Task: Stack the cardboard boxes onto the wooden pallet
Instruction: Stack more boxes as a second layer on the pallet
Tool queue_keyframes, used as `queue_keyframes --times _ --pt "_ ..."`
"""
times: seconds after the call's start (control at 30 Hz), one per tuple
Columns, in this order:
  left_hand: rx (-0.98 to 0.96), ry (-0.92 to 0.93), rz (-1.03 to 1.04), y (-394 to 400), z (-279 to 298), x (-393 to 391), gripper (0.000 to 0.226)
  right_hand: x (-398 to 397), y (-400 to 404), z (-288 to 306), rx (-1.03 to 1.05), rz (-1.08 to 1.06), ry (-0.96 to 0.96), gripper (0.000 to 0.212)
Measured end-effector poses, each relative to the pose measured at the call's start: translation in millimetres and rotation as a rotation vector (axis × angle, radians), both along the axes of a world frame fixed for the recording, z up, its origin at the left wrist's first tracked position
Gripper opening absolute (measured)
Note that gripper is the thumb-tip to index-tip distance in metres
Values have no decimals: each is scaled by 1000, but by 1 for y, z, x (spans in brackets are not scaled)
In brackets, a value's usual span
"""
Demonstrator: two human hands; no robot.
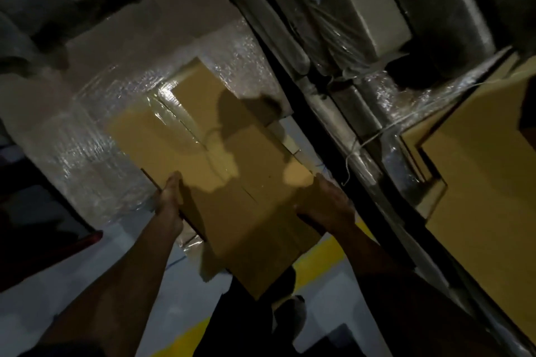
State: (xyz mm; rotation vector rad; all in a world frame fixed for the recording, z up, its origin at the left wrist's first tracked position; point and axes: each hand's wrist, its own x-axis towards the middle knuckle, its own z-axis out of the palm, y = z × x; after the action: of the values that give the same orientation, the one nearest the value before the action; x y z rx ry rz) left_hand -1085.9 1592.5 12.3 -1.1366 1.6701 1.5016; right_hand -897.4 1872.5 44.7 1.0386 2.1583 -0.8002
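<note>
Pretty dark and tilted shot. Biggest thing is the stretch-wrapped stack of cartons (95,136) on the left, film all shiny. On the right there's another wrapped stack of brown cardboard (478,188), and a dark rack post (304,113) runs diagonally between the two. The floor (185,304) is pale grey with a yellow line (322,258) painted on it. In the middle, a taped cardboard box (232,182) is held up off the floor, in front of the left stack. Left hand (169,206) grips its left edge, thumb on top. Right hand (327,206) clasps the right edge, fingers curled under. No wooden pallet visible from here.
</note>
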Motion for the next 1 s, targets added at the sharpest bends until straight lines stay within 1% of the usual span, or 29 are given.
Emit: queue_keyframes --times 0.1,0.13,0.2,0.23,0.27,0.33,0.37,0.4,0.47,0.57,0.6,0.7,0.73,0.87,1.0 --pt "31 -18 95 -3 -24 -7 66 -27 3 -5 -72 0 39 108" --pt "68 -22 104 -3 -29 -6 63 -36 4 -8 -99 -10 74 108" --pt "110 -16 100 -6 -40 -5 47 -55 5 -20 -136 -19 133 113" --pt "117 -15 95 -6 -41 -3 45 -65 5 -25 -154 -13 154 115" --pt "143 -11 96 -8 -42 -2 49 -76 6 -31 -165 7 151 116" --pt "166 -7 82 -11 -42 0 77 -98 8 -36 -199 52 132 116" --pt "182 -5 80 -13 -43 1 86 -106 9 -38 -221 70 121 115" --pt "191 4 85 -14 -44 2 86 -113 11 -38 -241 82 117 114" --pt "172 12 93 -15 -49 3 78 -122 14 -42 -278 91 133 115" --pt "164 20 99 -16 -49 4 79 -130 14 -40 -304 83 134 116" --pt "155 24 90 -17 -48 3 83 -130 14 -39 -306 73 126 116" --pt "131 -30 69 -24 -51 5 108 -123 10 -35 -275 56 147 112" --pt "131 -35 66 -26 -52 5 112 -120 8 -31 -268 35 155 112" --pt "140 -25 25 -18 -41 6 108 -99 0 -24 -224 -25 170 117" --pt "139 10 6 -8 -23 16 106 -74 -5 -3 -191 -112 189 108"
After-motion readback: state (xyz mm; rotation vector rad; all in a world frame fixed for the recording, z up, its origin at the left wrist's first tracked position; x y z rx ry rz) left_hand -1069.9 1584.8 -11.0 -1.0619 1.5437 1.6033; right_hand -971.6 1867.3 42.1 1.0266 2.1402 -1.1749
